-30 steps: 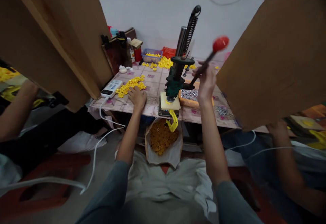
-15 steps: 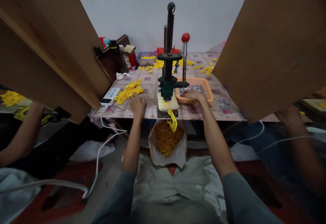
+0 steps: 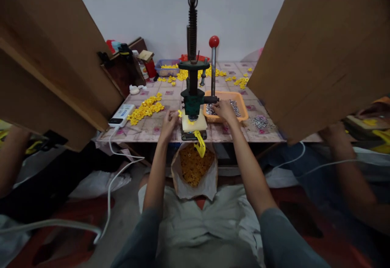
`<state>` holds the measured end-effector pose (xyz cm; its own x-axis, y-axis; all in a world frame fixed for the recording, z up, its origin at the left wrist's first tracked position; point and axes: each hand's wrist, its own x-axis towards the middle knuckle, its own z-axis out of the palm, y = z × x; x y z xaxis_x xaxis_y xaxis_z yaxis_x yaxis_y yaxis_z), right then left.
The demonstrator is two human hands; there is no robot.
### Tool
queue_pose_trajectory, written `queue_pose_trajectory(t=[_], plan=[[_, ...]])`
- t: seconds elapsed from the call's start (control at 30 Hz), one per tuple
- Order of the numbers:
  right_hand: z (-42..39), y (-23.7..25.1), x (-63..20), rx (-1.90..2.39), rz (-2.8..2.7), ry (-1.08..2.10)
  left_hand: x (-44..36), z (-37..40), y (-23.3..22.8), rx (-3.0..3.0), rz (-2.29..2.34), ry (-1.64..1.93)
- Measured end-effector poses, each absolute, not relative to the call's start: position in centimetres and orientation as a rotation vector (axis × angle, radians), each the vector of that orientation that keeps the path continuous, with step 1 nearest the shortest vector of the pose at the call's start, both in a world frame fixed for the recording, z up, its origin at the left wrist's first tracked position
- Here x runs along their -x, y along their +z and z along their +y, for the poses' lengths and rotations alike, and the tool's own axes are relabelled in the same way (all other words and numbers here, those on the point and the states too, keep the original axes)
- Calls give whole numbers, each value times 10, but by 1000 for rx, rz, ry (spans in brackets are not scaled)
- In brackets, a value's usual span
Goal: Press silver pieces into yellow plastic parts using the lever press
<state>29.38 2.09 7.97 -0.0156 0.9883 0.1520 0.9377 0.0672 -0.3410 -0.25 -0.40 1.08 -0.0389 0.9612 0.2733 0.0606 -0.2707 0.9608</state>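
A green hand press (image 3: 193,97) stands on a cream base block (image 3: 194,124) at the table's front edge, its red-knobbed lever (image 3: 213,42) upright. My left hand (image 3: 169,121) pinches a small yellow piece (image 3: 180,113) just left of the press base. My right hand (image 3: 224,110) rests in the orange tray (image 3: 240,97) of small silver metal parts, fingers curled on them; whether it holds one is unclear. A yellow chute (image 3: 200,143) hangs from the base over a bag of yellow pieces (image 3: 194,167).
A loose pile of yellow pieces (image 3: 145,109) lies at left beside a white power bank (image 3: 121,115) with a cable. More yellow pieces and a blue tub (image 3: 166,68) sit at the back. Brown boards (image 3: 323,57) flank both sides; other people's arms (image 3: 341,166) work beyond them.
My right hand let go of the red-knobbed lever, which swung upright, and dropped into the orange tray. My left hand moved from the yellow pile to the press base with a yellow piece.
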Motion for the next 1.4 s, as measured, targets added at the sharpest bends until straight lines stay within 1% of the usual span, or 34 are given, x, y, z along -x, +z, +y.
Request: queue_pose_trajectory(t=[0.07, 0.13, 0.23, 0.43, 0.6, 0.7, 0.87, 1.0, 1.17, 1.23, 1.3, 1.4], plan=[[13, 79, -291, 1784, -1989, 59, -5, -5, 10, -1487, 1066, 1382], [2, 76, -284, 1614, -1993, -11, -6, -5, 9, -1578, 1032, 1343], [-21, 66, -266, 1440, -2014, 2, -2, -4, 7, -1697, 1010, 1273], [-48, 48, -229, 1347, -1996, 67, 6, -3, 3, -1848, 1116, 1261], [-56, 49, -238, 1189, -2095, 118, 10, -4, 5, -1890, 1034, 1199], [-63, 53, -246, 1091, -2167, 73, 12, -5, 6, -1896, 982, 1189], [-65, 61, -241, 1017, -2233, -93, 14, -5, 9, -1926, 999, 1141], [-63, 70, -233, 1046, -2376, -214, 14, -5, 9, -1981, 923, 1073], [-70, 74, -225, 1075, -2542, -215, 15, -4, 8, -2014, 859, 1048], [-75, 75, -223, 1040, -2497, -178, 15, -3, 7, -2017, 856, 1051], [-76, 83, -224, 983, -2311, -161, 14, -2, 7, -2015, 865, 1039], [-54, 117, -232, 972, -1690, -166, 12, 0, 7, -2000, 893, 1029]])
